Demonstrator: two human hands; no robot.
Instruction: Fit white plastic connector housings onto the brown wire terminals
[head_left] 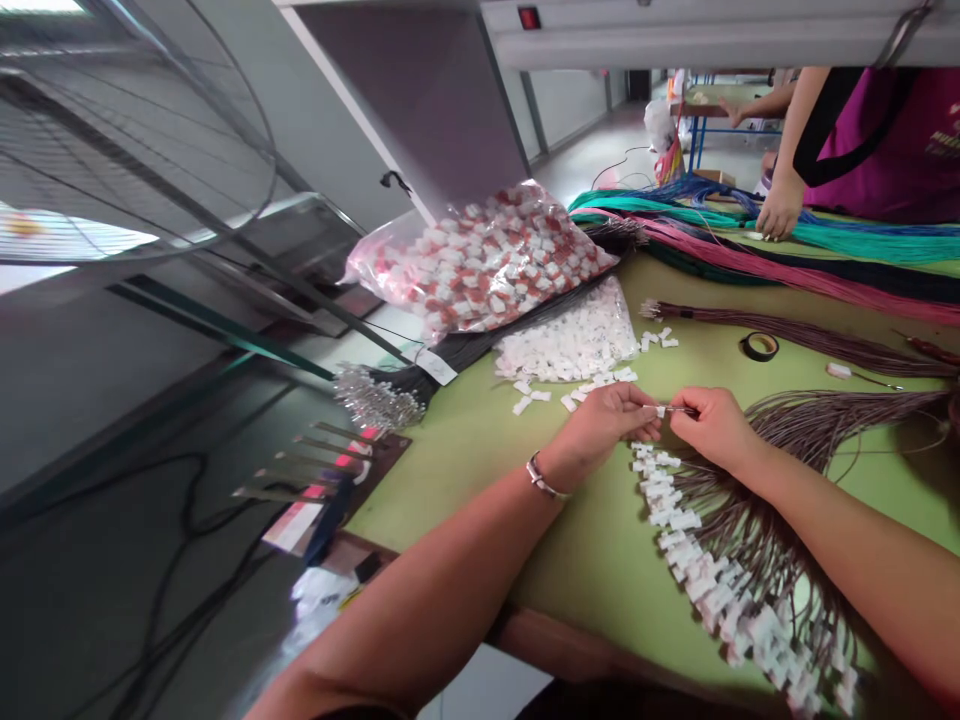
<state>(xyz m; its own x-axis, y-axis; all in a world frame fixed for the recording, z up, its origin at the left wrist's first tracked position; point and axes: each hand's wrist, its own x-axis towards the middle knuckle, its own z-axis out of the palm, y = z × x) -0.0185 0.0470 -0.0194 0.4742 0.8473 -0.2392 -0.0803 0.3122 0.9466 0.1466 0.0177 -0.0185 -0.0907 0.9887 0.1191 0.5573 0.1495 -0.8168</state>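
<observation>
A small white connector (pixel 660 410) is sitting pinched in the left hand (pixel 609 418), while the right hand (pixel 712 425) is gripping a brown wire (pixel 679 409) at it, above the green table (pixel 480 440). Finished wires (pixel 720 560) are fanning out nearer; loose connectors (pixel 570 345) are lying farther left.

No text, number or brand reads clearly anywhere; far beyond the right hand (pixel 716 428), the co-worker's purple shirt (pixel 900 140) bears yellowish lettering too blurred to make out; a white tag (pixel 436 366) on the black wire bundle (pixel 480 345) past the left hand (pixel 604 425) shows nothing legible
</observation>
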